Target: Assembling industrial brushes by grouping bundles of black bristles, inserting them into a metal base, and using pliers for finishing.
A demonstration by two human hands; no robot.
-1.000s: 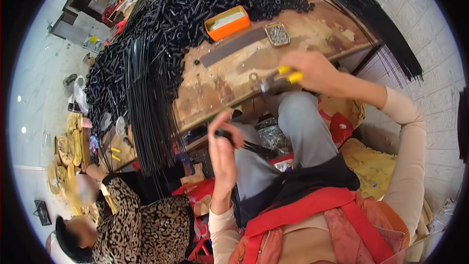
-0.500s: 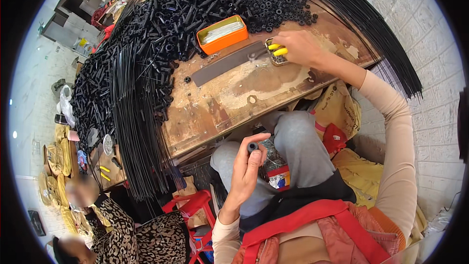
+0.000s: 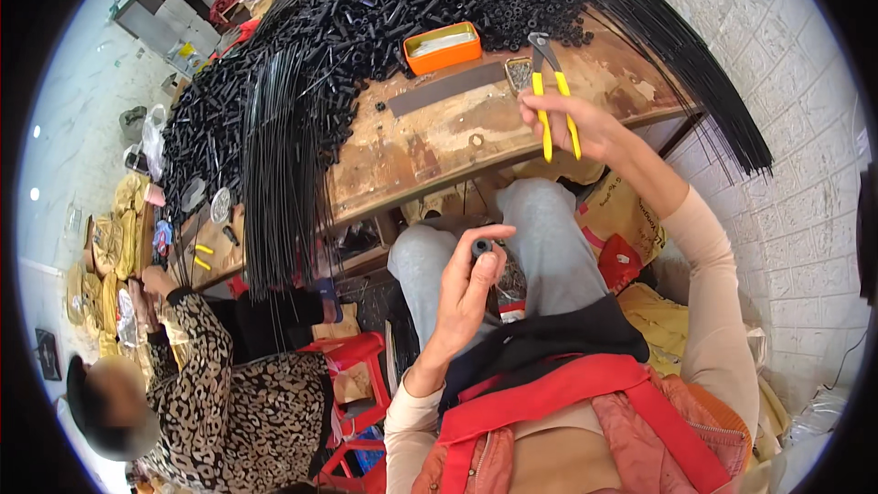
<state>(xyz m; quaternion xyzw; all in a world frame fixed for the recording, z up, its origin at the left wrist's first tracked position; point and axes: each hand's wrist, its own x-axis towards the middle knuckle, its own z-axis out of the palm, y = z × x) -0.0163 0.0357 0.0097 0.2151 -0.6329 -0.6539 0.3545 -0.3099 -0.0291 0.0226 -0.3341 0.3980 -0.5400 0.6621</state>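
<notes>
My right hand [image 3: 593, 124] is raised over the right part of the workbench, closed around a pair of pliers [image 3: 563, 88] with yellow handles. Their dark metal jaws point away from me, and the handles stand apart. Just left of the jaws sits a small tray [image 3: 513, 91] of tiny metal bits. In front of my lap, my left hand [image 3: 460, 297] is wrapped round a black tubular piece [image 3: 481, 246], its round hollow end facing up between thumb and forefinger. The lower part of that piece is hidden by the hand.
Black tubular parts [image 3: 366, 18] are heaped across the back of the wooden workbench [image 3: 412, 165]. Bundles of thin black rods [image 3: 283, 174] [image 3: 704, 82] overhang both sides. An orange box [image 3: 444, 59] stands behind a flat dark strip [image 3: 448, 91]. A co-worker's patterned sleeve [image 3: 206, 338] is at left.
My right hand has drawn back from the small tray toward me, lifting the pliers so they show fully. My left hand stays closed on the black piece. The co-worker has shifted, and the view has moved.
</notes>
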